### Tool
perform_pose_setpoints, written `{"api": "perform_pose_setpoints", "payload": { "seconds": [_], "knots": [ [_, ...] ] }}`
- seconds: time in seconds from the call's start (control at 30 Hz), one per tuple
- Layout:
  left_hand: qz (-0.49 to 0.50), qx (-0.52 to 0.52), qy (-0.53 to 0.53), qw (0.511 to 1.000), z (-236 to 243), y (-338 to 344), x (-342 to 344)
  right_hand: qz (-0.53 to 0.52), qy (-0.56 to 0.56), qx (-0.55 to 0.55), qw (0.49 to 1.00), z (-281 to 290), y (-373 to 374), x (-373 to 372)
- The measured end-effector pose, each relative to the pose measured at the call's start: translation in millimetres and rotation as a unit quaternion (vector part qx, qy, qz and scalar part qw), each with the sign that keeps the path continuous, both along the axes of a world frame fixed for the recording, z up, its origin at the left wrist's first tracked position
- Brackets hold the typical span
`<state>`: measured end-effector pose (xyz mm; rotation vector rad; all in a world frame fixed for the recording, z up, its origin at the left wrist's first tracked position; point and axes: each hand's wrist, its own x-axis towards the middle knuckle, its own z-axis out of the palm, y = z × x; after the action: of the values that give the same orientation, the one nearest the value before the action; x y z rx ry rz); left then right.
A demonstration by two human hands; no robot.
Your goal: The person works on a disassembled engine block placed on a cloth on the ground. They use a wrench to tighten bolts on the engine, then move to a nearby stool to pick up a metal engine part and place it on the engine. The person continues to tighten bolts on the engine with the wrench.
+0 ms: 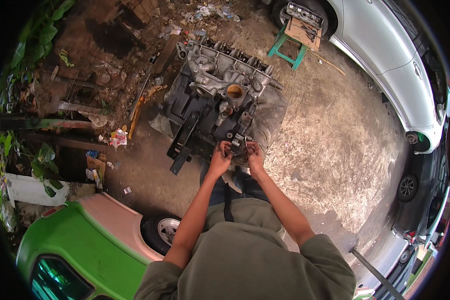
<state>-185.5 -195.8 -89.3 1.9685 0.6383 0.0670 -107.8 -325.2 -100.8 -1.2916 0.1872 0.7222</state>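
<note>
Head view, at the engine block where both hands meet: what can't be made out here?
- Whatever the left hand and right hand pinch at the engine block: too small, covered by fingers.
- Whether either hand is closed on a part or only touching: cannot tell.
- The block's underside: hidden by the grey sack it rests on.
- Items on the green stool: too small and far.
- The green car: cut off by the lower edge.
</note>
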Motion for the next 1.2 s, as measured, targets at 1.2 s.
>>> {"api": "perform_pose_setpoints", "payload": {
  "seconds": [1.2],
  "knots": [
    [-0.02, -0.014, -0.001, 1.0, 0.5, 5.0, -3.0, 0.036, 0.007, -0.026, 0.999, 9.2, 5.8, -1.5]
  ]
}}
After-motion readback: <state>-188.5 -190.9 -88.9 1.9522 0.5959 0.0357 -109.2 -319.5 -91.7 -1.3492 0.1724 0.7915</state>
